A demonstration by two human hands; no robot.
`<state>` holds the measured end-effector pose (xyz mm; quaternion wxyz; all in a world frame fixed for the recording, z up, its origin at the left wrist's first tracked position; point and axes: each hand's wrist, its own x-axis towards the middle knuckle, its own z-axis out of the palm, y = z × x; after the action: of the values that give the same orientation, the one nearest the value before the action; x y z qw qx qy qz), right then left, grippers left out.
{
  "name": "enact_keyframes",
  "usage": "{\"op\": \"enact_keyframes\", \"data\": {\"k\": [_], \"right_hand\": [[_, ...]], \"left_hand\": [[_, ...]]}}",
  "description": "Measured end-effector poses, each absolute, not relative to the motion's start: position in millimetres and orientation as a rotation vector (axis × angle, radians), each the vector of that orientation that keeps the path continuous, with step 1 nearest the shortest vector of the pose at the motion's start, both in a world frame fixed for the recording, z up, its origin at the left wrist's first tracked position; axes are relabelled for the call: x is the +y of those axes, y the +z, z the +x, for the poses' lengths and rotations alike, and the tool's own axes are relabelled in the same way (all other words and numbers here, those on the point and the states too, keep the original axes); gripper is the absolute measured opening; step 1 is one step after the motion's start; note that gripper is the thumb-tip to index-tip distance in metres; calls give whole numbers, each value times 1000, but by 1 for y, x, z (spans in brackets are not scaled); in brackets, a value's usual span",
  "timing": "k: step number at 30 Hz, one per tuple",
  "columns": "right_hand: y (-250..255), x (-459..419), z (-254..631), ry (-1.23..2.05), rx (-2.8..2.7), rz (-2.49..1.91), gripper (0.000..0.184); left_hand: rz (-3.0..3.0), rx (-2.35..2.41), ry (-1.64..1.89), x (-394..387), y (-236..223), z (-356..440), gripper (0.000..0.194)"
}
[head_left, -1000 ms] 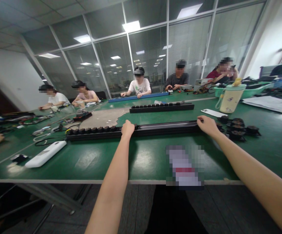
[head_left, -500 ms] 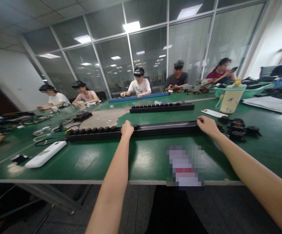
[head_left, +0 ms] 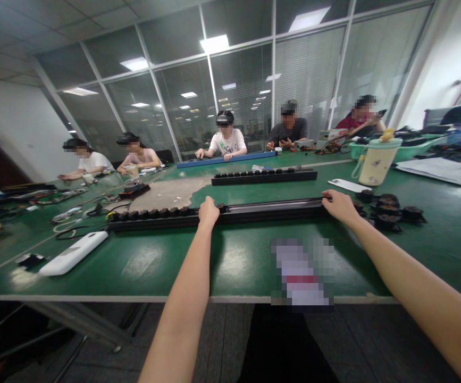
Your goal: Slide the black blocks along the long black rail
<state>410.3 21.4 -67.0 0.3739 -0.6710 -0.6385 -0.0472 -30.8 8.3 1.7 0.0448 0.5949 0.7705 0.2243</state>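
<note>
Our hands are well apart, both clamped on the black rail [head_left: 272, 210], which lies along the bench's [head_left: 234, 260] near edge, set back from it. The left hand [head_left: 209, 210] grips its middle, the right hand [head_left: 341, 205] its right end. The rail's channel holds a row of black pieces [head_left: 154, 214] running from its left end towards our left hand, plus one just past it. Loose pieces [head_left: 387, 202] lie beside our right hand. Towards the bench's right edge, behind a lidded cup [head_left: 378, 165], a green basket [head_left: 419, 149] holds dark items we cannot identify.

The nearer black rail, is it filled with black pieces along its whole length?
Partly: black pieces line the left part of the rail; its stretch towards the right hand shows none.
</note>
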Motion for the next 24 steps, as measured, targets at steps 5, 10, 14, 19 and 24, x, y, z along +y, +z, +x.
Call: {"op": "enact_keyframes", "data": {"k": [5, 10, 14, 19, 24], "right_hand": [[-65, 19, 409, -77, -1624, -1742, 38], [-67, 20, 410, -80, -1635, -1743, 39], [-69, 23, 412, -91, -1638, -1734, 38], [-70, 24, 413, -102, -1638, -1726, 37], [-72, 26, 414, -124, -1636, -1707, 37]], "left_hand": [[1822, 2351, 676, 8, 2, -29, 46], [1837, 2351, 662, 5, 3, -24, 44], [1834, 2359, 638, 3, 4, -20, 39], [1817, 2378, 598, 3, 5, -18, 37], [1830, 2363, 595, 4, 4, -18, 38]]}}
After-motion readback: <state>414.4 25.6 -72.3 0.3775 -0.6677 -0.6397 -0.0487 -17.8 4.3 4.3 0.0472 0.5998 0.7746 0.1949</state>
